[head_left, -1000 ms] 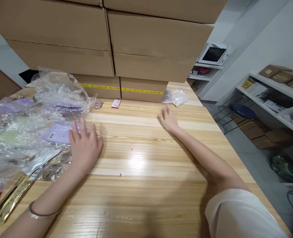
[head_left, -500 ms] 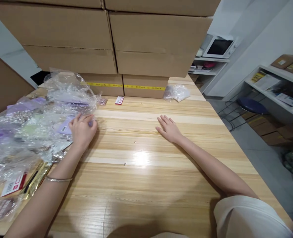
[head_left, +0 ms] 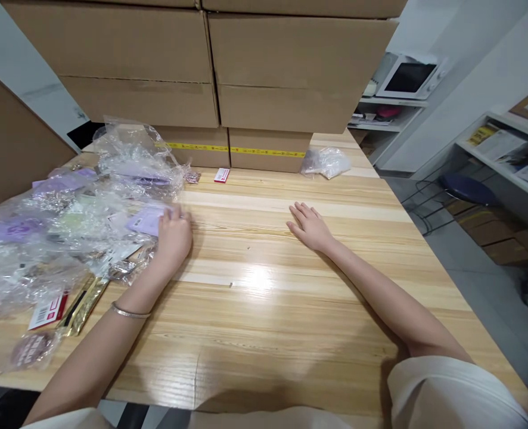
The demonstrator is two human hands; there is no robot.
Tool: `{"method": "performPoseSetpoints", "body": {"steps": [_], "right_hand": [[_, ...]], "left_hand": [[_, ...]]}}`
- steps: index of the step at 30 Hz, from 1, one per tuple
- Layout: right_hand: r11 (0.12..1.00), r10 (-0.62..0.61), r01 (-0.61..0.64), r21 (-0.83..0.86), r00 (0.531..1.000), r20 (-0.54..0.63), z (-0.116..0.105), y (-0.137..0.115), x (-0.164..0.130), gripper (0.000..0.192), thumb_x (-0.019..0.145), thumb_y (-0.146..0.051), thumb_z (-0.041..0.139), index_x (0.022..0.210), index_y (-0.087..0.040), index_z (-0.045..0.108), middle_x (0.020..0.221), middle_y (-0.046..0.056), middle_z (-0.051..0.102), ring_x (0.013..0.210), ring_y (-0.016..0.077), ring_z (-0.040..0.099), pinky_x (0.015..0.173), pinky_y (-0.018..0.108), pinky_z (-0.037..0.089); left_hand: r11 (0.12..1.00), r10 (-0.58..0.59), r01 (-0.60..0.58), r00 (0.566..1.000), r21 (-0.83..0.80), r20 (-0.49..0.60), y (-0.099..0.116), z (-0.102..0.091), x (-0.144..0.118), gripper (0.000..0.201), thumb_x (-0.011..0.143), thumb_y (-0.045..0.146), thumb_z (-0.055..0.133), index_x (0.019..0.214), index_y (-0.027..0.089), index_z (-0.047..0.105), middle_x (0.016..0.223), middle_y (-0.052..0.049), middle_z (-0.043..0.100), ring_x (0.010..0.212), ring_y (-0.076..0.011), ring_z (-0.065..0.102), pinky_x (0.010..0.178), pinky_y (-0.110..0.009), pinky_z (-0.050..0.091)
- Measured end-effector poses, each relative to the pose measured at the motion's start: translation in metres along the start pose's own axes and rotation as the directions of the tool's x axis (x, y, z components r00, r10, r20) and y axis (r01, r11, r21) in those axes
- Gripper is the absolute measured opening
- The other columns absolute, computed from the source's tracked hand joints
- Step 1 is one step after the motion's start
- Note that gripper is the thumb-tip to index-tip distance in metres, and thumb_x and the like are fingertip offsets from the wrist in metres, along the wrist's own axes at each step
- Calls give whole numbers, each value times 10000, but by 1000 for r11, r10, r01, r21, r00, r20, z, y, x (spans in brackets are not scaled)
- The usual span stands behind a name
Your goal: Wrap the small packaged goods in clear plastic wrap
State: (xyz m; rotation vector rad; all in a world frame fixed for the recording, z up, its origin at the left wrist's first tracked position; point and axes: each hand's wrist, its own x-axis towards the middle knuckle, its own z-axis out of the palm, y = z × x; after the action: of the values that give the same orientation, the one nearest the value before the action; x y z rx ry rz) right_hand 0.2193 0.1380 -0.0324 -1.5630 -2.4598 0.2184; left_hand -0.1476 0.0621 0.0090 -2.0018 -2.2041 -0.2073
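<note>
My left hand (head_left: 175, 237) is closed, its fingers curled down at the right edge of a pile of clear plastic bags (head_left: 134, 158). Its fingertips and thumb are hidden, so what it holds, if anything, cannot be made out. Right beside the fingers lies a lilac packet (head_left: 146, 221) with a small barcode. A silver bangle (head_left: 130, 312) circles the left wrist. Flat on the wooden table (head_left: 246, 333), with fingers spread, rests my right hand (head_left: 311, 229); nothing is in it.
Stacked cardboard boxes (head_left: 286, 56) stand along the back. A small red-and-white card (head_left: 221, 175) and a crumpled clear bag (head_left: 326, 162) lie before them. Gold packets (head_left: 84, 307) and a red-white card (head_left: 48, 310) sit front left. Beyond the right edge are a stool (head_left: 467, 187) and shelves.
My left hand has turned from a visible thumb-and-finger pinch to a curled, palm-down pose by the lilac packet. The view has shifted slightly; my right hand stays flat on the table.
</note>
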Motion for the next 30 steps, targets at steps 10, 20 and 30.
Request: {"method": "performPoseSetpoints", "body": {"steps": [10,20,30], "right_hand": [[759,68,-43,649,998,-13,-12,-21,-8,503,972,-514,363,1082,-158,702,1131,129,722,1101,266,642,1007,435,467],[103,62,-353,930,935,348,-26,-40,-28,348,690,-379,813,949,-166,718,890,49,758,783,194,683,763,300,533],[-274,-214,-537,798,843,493,-48,-65,-42,436,1010,-420,308,1271,-243,609,1112,52,745,1039,213,694,989,417,496]], "left_hand": [[520,680,-670,700,-530,-217,135,3,-66,363,962,161,467,1289,202,621,1534,-137,427,1479,-301,307,1165,-499,372],[571,231,-201,970,-796,-80,124,0,-59,483,869,397,649,1279,177,520,1284,-160,579,1241,-326,523,1069,-532,400],[-47,206,191,962,-980,178,127,-10,-44,589,669,431,845,1123,190,558,1079,-56,661,970,-205,634,859,-306,493]]}}
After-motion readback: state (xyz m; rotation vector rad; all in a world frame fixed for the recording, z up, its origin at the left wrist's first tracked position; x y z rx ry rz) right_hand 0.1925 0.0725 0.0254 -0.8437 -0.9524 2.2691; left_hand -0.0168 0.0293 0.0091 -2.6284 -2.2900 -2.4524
